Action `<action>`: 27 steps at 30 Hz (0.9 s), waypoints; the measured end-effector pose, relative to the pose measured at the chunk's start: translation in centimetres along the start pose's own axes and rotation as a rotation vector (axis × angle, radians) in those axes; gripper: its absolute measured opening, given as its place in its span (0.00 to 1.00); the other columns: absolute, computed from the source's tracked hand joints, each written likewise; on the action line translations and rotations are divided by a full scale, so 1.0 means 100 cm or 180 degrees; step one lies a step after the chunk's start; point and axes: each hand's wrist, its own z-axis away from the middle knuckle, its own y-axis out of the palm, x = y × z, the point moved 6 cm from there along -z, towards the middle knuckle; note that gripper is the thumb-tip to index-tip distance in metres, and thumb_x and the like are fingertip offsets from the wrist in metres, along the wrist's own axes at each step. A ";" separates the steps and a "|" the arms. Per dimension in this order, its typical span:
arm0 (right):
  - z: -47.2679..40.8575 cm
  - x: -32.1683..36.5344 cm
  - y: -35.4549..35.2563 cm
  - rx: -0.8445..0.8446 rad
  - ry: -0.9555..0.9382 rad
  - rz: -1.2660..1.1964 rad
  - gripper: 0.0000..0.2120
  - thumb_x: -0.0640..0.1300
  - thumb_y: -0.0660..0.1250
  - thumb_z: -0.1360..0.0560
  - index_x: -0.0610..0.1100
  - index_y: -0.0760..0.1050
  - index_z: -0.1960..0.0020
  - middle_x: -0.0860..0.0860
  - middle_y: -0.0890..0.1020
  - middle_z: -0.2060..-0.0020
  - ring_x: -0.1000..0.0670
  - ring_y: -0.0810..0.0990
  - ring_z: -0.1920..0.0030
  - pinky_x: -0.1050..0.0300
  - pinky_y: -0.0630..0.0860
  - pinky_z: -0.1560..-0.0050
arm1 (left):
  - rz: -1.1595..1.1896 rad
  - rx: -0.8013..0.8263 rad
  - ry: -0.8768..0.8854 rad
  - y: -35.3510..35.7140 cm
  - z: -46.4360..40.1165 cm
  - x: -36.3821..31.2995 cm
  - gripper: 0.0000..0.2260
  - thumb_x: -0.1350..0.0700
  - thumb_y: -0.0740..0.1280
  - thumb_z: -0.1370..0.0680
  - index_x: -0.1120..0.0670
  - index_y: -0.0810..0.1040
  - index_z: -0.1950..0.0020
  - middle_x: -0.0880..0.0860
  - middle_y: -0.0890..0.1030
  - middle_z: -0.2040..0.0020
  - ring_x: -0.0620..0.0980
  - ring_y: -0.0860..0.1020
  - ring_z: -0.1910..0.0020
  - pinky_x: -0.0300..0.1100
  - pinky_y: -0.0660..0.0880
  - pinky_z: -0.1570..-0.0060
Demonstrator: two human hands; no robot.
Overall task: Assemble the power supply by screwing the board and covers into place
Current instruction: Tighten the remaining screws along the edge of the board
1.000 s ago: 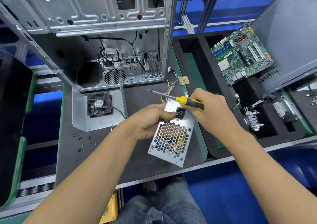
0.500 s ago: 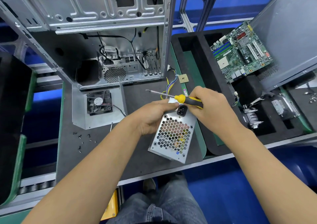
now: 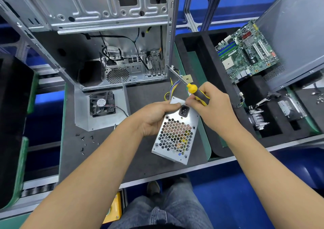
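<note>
A silver power supply box (image 3: pixel 176 137) with a honeycomb grille and a black power socket lies tilted on the dark mat in front of me. My left hand (image 3: pixel 154 117) grips its left upper side, thumb on the top edge. My right hand (image 3: pixel 213 111) holds a yellow-and-black screwdriver (image 3: pixel 194 91) in its curled fingers, and its fingertips touch the box's top edge by the socket. The shaft points up and to the left, away from the box. A metal cover plate with a black fan (image 3: pixel 101 104) rests on the mat to the left. Small black screws (image 3: pixel 85 141) lie scattered below that plate.
An open silver computer case (image 3: pixel 108 35) stands behind the mat. Coloured wires (image 3: pixel 171 88) run from the box's far end. To the right, a black foam tray (image 3: pixel 210 91) holds a green motherboard (image 3: pixel 245 53), a heat sink (image 3: pixel 257 118) and a hard drive (image 3: pixel 291 107).
The screwdriver has swung from lying nearly level, tip to the left, to pointing up and left. My right hand has shifted a little along the box's top edge. My left hand keeps its grip.
</note>
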 end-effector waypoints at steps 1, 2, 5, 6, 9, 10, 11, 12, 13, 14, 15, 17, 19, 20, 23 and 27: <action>0.000 0.000 0.000 -0.0005 0.0026 -0.0036 0.10 0.44 0.74 0.28 0.46 0.72 0.60 0.66 0.79 0.68 0.59 0.73 0.66 0.70 0.67 0.66 | 0.0004 0.0001 0.0002 0.000 0.000 0.000 0.10 0.59 0.61 0.16 0.56 0.79 0.39 0.57 0.85 0.54 0.53 0.84 0.59 0.46 0.83 0.57; -0.001 -0.001 -0.001 0.0004 0.0049 -0.0052 0.09 0.45 0.74 0.28 0.47 0.73 0.60 0.65 0.79 0.67 0.58 0.73 0.66 0.70 0.68 0.66 | 0.0006 0.0000 0.0002 0.000 0.000 0.000 0.10 0.59 0.61 0.16 0.56 0.79 0.39 0.56 0.85 0.54 0.52 0.84 0.59 0.46 0.83 0.57; -0.002 -0.001 0.000 0.0109 0.0068 0.0051 0.10 0.46 0.73 0.28 0.47 0.73 0.59 0.65 0.80 0.66 0.55 0.74 0.61 0.63 0.69 0.63 | 0.0031 -0.0017 -0.0008 0.000 0.001 -0.001 0.09 0.59 0.61 0.17 0.57 0.79 0.40 0.57 0.85 0.55 0.52 0.85 0.60 0.46 0.83 0.59; -0.003 -0.002 0.000 0.0148 0.0103 0.0082 0.10 0.47 0.73 0.27 0.47 0.72 0.59 0.65 0.80 0.65 0.52 0.75 0.59 0.60 0.70 0.62 | 0.0038 -0.0017 -0.0015 0.000 0.001 -0.001 0.09 0.59 0.61 0.17 0.57 0.79 0.40 0.57 0.85 0.55 0.52 0.85 0.60 0.46 0.83 0.59; -0.004 -0.002 -0.001 0.0170 0.0144 0.0053 0.10 0.46 0.74 0.28 0.46 0.74 0.59 0.64 0.82 0.64 0.55 0.77 0.58 0.62 0.72 0.60 | 0.0033 -0.0026 -0.0046 0.000 0.001 -0.001 0.09 0.59 0.61 0.17 0.57 0.79 0.42 0.57 0.86 0.55 0.52 0.85 0.60 0.45 0.83 0.59; -0.005 -0.002 -0.002 0.0170 0.0159 0.0019 0.09 0.45 0.75 0.28 0.45 0.74 0.59 0.65 0.81 0.65 0.58 0.76 0.61 0.67 0.71 0.63 | 0.0036 -0.0041 -0.0060 0.001 0.001 -0.001 0.09 0.59 0.61 0.17 0.57 0.79 0.41 0.57 0.86 0.55 0.52 0.85 0.60 0.46 0.83 0.58; -0.005 -0.002 -0.003 0.0182 0.0194 -0.0012 0.09 0.44 0.75 0.28 0.44 0.75 0.59 0.66 0.81 0.66 0.60 0.75 0.62 0.70 0.69 0.65 | 0.0033 -0.0054 -0.0073 0.001 0.001 -0.001 0.09 0.59 0.61 0.17 0.57 0.79 0.41 0.57 0.85 0.54 0.52 0.85 0.60 0.46 0.83 0.57; -0.006 -0.003 -0.003 0.0203 0.0235 -0.0038 0.09 0.44 0.74 0.29 0.44 0.75 0.59 0.66 0.80 0.67 0.61 0.74 0.64 0.71 0.68 0.66 | 0.0022 -0.0068 -0.0079 0.001 0.001 -0.001 0.09 0.59 0.61 0.17 0.57 0.79 0.41 0.57 0.85 0.54 0.52 0.85 0.60 0.46 0.83 0.57; -0.006 -0.004 -0.003 0.0235 0.0272 -0.0056 0.08 0.44 0.74 0.29 0.44 0.76 0.59 0.66 0.80 0.67 0.62 0.74 0.65 0.71 0.68 0.66 | 0.0012 -0.0081 -0.0083 0.001 0.001 -0.001 0.09 0.59 0.61 0.17 0.57 0.79 0.41 0.57 0.85 0.54 0.52 0.85 0.60 0.47 0.83 0.56; -0.006 -0.005 -0.004 0.0279 0.0308 -0.0063 0.08 0.45 0.74 0.28 0.45 0.76 0.59 0.67 0.80 0.68 0.63 0.73 0.64 0.69 0.67 0.66 | 0.0004 -0.0092 -0.0087 0.001 0.002 -0.001 0.09 0.59 0.62 0.17 0.57 0.79 0.41 0.57 0.85 0.54 0.52 0.85 0.59 0.47 0.82 0.56; -0.006 -0.006 -0.003 0.0325 0.0345 -0.0069 0.07 0.45 0.74 0.28 0.45 0.76 0.59 0.67 0.80 0.67 0.63 0.73 0.64 0.66 0.68 0.64 | 0.0001 -0.0096 -0.0093 0.001 0.002 -0.001 0.09 0.59 0.62 0.17 0.56 0.79 0.41 0.57 0.85 0.54 0.52 0.85 0.59 0.47 0.82 0.56; -0.007 -0.007 -0.003 0.0369 0.0394 -0.0097 0.08 0.45 0.75 0.28 0.46 0.76 0.59 0.68 0.80 0.66 0.65 0.74 0.63 0.65 0.67 0.63 | 0.0002 -0.0092 -0.0103 0.001 0.001 -0.001 0.09 0.58 0.62 0.17 0.56 0.80 0.41 0.57 0.86 0.54 0.52 0.85 0.60 0.46 0.83 0.57; -0.006 -0.008 -0.003 0.0355 0.0427 -0.0151 0.09 0.45 0.75 0.28 0.48 0.75 0.61 0.66 0.82 0.64 0.65 0.75 0.63 0.70 0.67 0.65 | 0.0017 -0.0095 -0.0112 0.000 0.001 -0.001 0.08 0.58 0.62 0.17 0.56 0.80 0.42 0.57 0.86 0.55 0.52 0.85 0.60 0.46 0.83 0.59; -0.006 -0.009 -0.003 0.0350 0.0443 -0.0195 0.10 0.46 0.75 0.28 0.49 0.74 0.62 0.65 0.83 0.63 0.65 0.76 0.63 0.71 0.67 0.65 | 0.0023 -0.0096 -0.0121 -0.001 0.001 -0.001 0.08 0.58 0.62 0.17 0.56 0.80 0.42 0.57 0.86 0.55 0.52 0.85 0.60 0.46 0.83 0.60; -0.004 -0.009 -0.005 0.0268 0.0442 -0.0366 0.13 0.48 0.73 0.27 0.49 0.70 0.63 0.62 0.82 0.64 0.62 0.74 0.66 0.69 0.67 0.67 | -0.0002 -0.0109 -0.0184 -0.003 0.000 0.002 0.08 0.57 0.63 0.17 0.57 0.80 0.45 0.57 0.86 0.55 0.53 0.85 0.60 0.46 0.83 0.59; 0.003 -0.012 -0.020 -0.0294 0.0438 -0.0354 0.19 0.61 0.61 0.24 0.45 0.65 0.60 0.54 0.71 0.71 0.56 0.66 0.70 0.63 0.64 0.69 | -0.0104 -0.0195 -0.0319 -0.007 -0.001 0.004 0.11 0.54 0.65 0.18 0.59 0.83 0.52 0.58 0.86 0.56 0.54 0.85 0.62 0.47 0.83 0.60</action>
